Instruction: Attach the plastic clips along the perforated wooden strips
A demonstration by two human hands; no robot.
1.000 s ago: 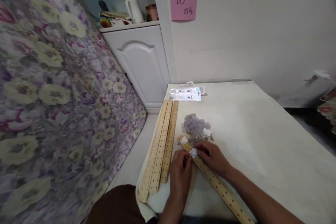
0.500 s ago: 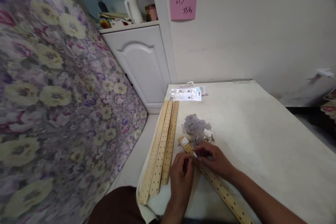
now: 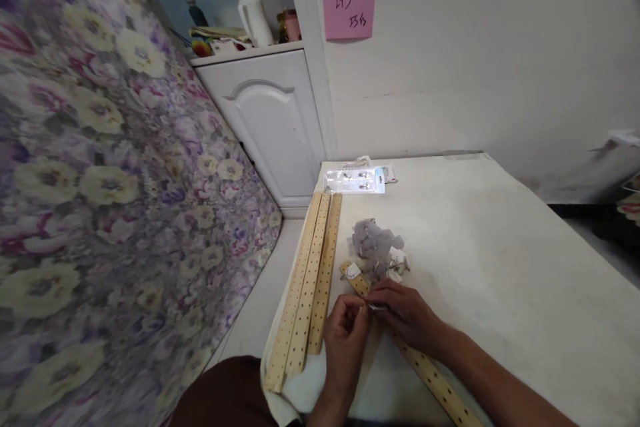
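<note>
Well, through the head camera I am reading "243" and further handwriting on a pink paper note (image 3: 349, 0) hanging on the wall. A clear plastic pack (image 3: 350, 181) is showing small shiny pieces; its print is too small for me. Pale, drilled wooden strips (image 3: 307, 293) are lying lengthwise on the matte cream cloth (image 3: 475, 233), near a crumpled bundle of translucent grey bags (image 3: 373, 238). Another perforated wooden strip (image 3: 433, 380) is slanting under the right hand (image 3: 407, 312), whose bent fingers are pinching a mostly hidden white piece (image 3: 379, 307). The left hand (image 3: 346, 337) is curling, thumb near forefinger; I cannot tell whether it is gripping anything. A white tag (image 3: 353, 271) is lying on the slanting strip's far end.
</note>
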